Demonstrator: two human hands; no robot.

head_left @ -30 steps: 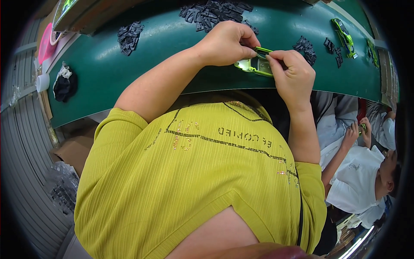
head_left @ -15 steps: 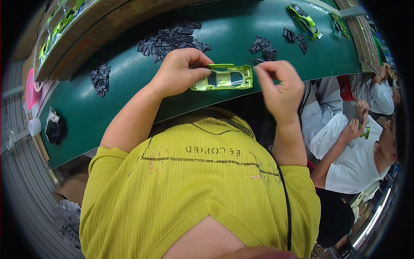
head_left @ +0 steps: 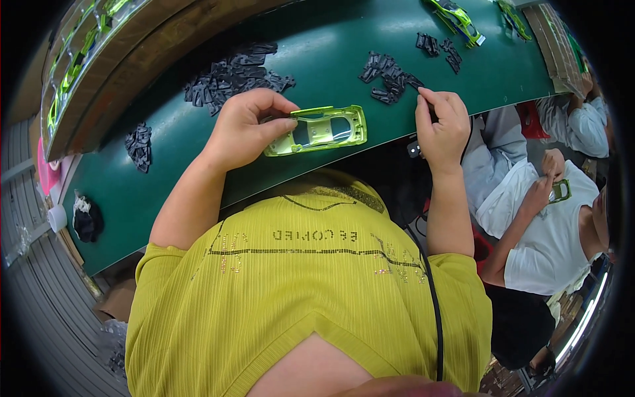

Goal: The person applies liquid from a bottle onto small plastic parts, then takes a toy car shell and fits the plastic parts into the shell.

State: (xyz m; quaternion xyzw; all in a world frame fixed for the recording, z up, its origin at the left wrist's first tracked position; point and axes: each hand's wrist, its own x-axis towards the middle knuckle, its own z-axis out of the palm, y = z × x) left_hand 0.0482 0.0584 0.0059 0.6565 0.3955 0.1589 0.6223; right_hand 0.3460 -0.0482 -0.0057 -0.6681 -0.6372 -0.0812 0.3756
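Observation:
My left hand (head_left: 239,131) is closed, thumb and fingers pinching one end of a bright green toy car body shell (head_left: 320,132) above the table's near edge. The shell lies with its hollow underside up, showing a pale inside and clear window parts. Over to the right, my right hand (head_left: 444,131) has its thumb and forefinger pinched together. A small black plastic part (head_left: 414,81) is at those fingertips, beside a small heap of similar black parts (head_left: 385,74).
The green table (head_left: 317,59) bears a bigger heap of black parts (head_left: 228,79) and a small pile (head_left: 139,147) at left. More green car shells (head_left: 460,23) lie at the far right. A cardboard box (head_left: 132,73) borders the left; a co-worker (head_left: 539,225) sits at right holding a green shell.
My right hand has moved away from the shell toward the small heap and its fingertips have reached a black part. The view has shifted; my left hand still holds the shell.

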